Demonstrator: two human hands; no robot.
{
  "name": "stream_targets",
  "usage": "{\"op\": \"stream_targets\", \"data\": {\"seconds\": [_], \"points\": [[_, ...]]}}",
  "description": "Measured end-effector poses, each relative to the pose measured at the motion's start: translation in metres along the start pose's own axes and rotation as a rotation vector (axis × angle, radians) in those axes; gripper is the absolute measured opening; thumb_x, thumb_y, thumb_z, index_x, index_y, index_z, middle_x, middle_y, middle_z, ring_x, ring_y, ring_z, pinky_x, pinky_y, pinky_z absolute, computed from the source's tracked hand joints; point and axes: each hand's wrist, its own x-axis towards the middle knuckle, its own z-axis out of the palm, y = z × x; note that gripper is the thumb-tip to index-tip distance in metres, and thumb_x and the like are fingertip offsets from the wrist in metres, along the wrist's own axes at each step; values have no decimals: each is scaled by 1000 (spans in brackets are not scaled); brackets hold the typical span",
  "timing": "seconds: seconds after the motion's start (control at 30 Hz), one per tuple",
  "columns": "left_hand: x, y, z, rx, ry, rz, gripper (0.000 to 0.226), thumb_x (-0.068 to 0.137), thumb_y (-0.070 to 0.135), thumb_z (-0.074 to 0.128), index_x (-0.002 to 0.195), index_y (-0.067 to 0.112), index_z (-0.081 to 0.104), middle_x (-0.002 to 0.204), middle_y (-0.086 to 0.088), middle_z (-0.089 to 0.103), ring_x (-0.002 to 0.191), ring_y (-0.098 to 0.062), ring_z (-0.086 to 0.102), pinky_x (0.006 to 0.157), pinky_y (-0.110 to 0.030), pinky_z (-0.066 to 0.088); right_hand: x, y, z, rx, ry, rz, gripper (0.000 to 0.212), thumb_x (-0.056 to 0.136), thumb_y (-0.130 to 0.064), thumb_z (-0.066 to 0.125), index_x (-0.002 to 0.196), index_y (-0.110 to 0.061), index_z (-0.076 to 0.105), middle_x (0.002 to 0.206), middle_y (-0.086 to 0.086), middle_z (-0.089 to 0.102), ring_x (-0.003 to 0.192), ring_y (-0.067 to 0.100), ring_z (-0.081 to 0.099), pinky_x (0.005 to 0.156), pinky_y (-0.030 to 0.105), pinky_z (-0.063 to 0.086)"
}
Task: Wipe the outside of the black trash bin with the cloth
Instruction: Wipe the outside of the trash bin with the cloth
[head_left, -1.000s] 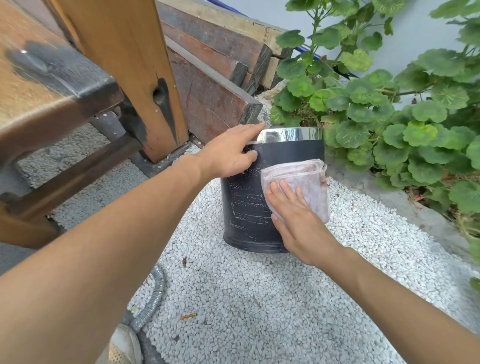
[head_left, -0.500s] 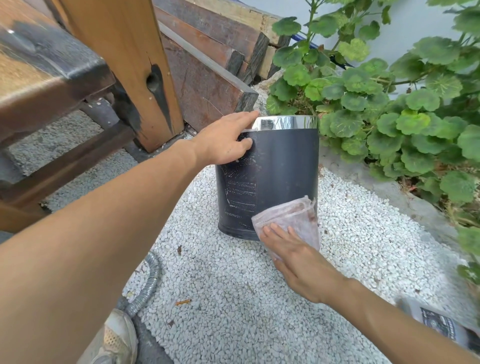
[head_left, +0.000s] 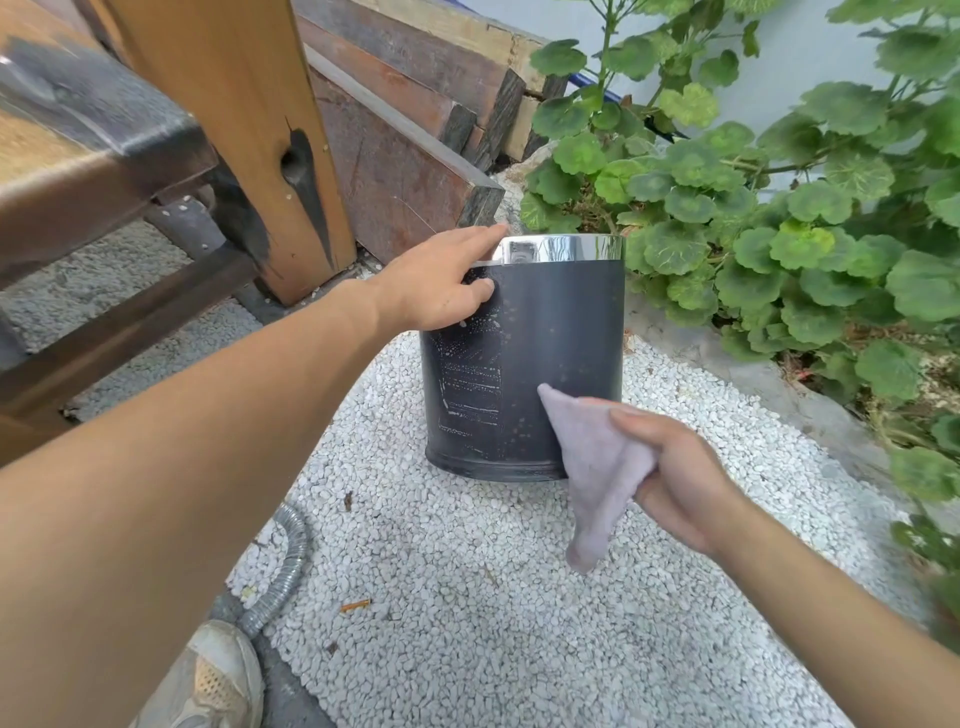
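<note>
Low at centre-right of the frame, the right hand (head_left: 675, 467) pinches the cloth (head_left: 597, 467) in a bunch, most of it dangling. Just beyond, the bin (head_left: 545, 353) stands upright on gravel (head_left: 467, 597) at frame centre, with white streaks on its left face. At its chrome rim the left hand (head_left: 436, 286) steadies it, fingers straight and together, thumb on the wall. The wipe would likely go best with the cloth flattened under the palm and stroked downward across those streaks.
</note>
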Motion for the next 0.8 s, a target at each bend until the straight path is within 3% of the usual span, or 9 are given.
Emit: {"op": "stream_targets", "data": {"seconds": [0.1,0.2,0.3,0.43,0.5,0.57,0.63,0.7,0.8], "points": [[-1,-1,0,-16,-1,2,68,100,25,49,159,18,16,165,-1,22,151,-19,19,121,-32,15,11,-27,-3,130,131,-35,31,97,-25,53,111,-14,78,116,17,73,112,29,69,76,34,60],[-4,-1,0,-23,-6,4,68,99,27,49,159,19,16,165,-1,22,150,-19,19,120,-31,15,26,-62,2,103,200,-172,32,99,-24,50,108,-16,79,114,13,75,111,23,70,88,41,56],[-5,-1,1,-27,-9,5,68,100,27,49,159,19,16,165,-2,21,151,-19,18,120,-31,14,42,-91,16,13,276,-358,35,99,-26,49,119,-10,73,112,12,76,117,18,67,106,46,47],[-10,0,4,-35,9,19,68,100,29,49,159,17,17,165,-5,22,151,-20,17,118,-27,11,65,-95,49,-412,394,-521,47,101,-48,42,140,-27,57,85,10,79,107,-13,63,99,14,38],[-12,0,4,-38,15,35,69,98,35,46,158,15,18,164,-7,23,150,-22,19,121,-31,12,77,-83,65,-690,385,-573,49,105,-45,39,149,-26,48,131,5,68,132,-6,47,114,16,27],[-12,-1,4,-41,10,34,75,91,39,42,158,14,19,164,-8,25,150,-21,21,122,-34,15,89,-69,76,-933,309,-657,50,108,-34,37,155,-16,36,162,-1,32,152,7,17,124,23,6],[-11,-2,3,-63,20,39,77,86,34,44,157,14,23,162,-7,30,148,-20,26,120,-30,17,98,-56,81,-1118,242,-736,52,109,-28,35,158,-11,26,166,3,18,154,11,4,126,34,2],[-9,-4,2,-97,43,90,73,85,24,51,154,13,31,156,-6,41,141,-17,36,114,-21,21,103,-48,81,-1225,220,-798,53,109,-26,34,158,-8,23,167,8,17,154,13,2,126,41,4],[-6,-7,1,-141,53,140,70,82,15,56,149,16,40,148,-4,51,131,-15,43,104,-20,28,107,-44,77,-1323,216,-839,54,109,-24,34,158,-6,22,166,10,19,155,16,3,126,38,0]]}}
